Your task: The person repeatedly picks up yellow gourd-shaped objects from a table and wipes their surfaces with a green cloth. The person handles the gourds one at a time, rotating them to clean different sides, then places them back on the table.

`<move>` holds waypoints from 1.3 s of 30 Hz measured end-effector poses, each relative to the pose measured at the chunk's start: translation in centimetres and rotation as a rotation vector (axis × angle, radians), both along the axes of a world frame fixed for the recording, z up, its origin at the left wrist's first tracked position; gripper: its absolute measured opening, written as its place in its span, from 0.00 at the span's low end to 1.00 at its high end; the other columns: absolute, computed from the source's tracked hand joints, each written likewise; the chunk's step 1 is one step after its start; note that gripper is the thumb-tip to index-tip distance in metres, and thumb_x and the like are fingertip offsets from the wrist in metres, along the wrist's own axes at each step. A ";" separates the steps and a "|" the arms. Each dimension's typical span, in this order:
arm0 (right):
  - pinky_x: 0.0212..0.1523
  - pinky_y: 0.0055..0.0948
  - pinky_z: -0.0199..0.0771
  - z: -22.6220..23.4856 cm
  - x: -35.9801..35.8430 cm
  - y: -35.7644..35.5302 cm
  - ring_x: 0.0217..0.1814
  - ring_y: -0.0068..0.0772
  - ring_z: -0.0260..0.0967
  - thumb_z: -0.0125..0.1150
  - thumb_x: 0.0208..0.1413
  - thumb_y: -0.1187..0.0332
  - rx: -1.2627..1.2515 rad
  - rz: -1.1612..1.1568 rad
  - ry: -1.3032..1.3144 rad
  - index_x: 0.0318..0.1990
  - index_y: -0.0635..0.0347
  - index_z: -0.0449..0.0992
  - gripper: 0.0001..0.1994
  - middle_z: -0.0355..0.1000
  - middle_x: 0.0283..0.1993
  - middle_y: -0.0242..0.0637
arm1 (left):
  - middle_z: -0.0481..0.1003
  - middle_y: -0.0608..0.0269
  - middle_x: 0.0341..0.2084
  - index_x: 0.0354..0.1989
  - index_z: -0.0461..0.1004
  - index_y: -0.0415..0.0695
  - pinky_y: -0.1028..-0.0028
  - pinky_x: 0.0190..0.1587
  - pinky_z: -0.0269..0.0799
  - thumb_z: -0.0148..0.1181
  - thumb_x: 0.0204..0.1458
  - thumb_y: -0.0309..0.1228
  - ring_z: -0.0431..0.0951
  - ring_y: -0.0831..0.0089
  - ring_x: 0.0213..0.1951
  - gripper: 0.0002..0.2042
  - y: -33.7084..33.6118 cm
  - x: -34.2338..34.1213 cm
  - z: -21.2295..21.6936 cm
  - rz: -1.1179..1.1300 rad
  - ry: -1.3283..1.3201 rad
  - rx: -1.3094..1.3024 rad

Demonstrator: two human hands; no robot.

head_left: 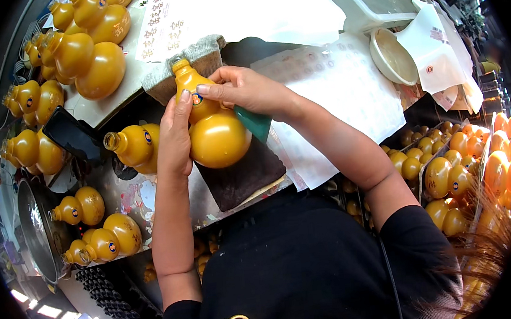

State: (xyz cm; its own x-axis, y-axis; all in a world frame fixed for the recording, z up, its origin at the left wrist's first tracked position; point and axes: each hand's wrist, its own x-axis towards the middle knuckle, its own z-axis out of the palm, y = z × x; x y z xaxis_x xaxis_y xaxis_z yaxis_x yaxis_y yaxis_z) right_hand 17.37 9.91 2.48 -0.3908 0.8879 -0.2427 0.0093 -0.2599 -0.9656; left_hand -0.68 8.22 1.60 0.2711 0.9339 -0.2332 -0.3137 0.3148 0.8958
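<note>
A yellow gourd-shaped bottle (221, 139) lies tilted between my hands, its clear glass mouth pointing away from me. My left hand (175, 135) is wrapped along its left side, thumb close to a small round blue-rimmed sticker (197, 99) on the upper bulb. From the right, my right hand (248, 92) presses its thumb by the same sticker, fingers curled behind the neck. A green piece (254, 123) of something flat shows under my right hand; I cannot tell if it is held. Below the bottle is a dark cloth pad (239, 175).
More yellow gourd bottles (100, 69) stand or lie at the left, with one bottle (133, 145) just beside my left hand. White printed sheets (334, 100) cover the right. A cream bowl (392, 57), a metal basin (38, 228) and a dark phone (73, 135) are around. Crates of bottles (440, 176) stand lower right.
</note>
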 end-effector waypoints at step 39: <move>0.45 0.24 0.73 3.0 1.4 -0.9 0.44 0.23 0.70 0.62 0.54 0.60 0.244 -0.152 0.168 0.43 0.56 0.74 0.14 0.71 0.38 0.34 | 0.72 0.59 0.45 0.56 0.63 0.38 0.74 0.48 0.71 0.60 0.54 0.37 0.74 0.74 0.44 0.24 -0.5 -0.5 -0.7 -0.055 0.051 0.096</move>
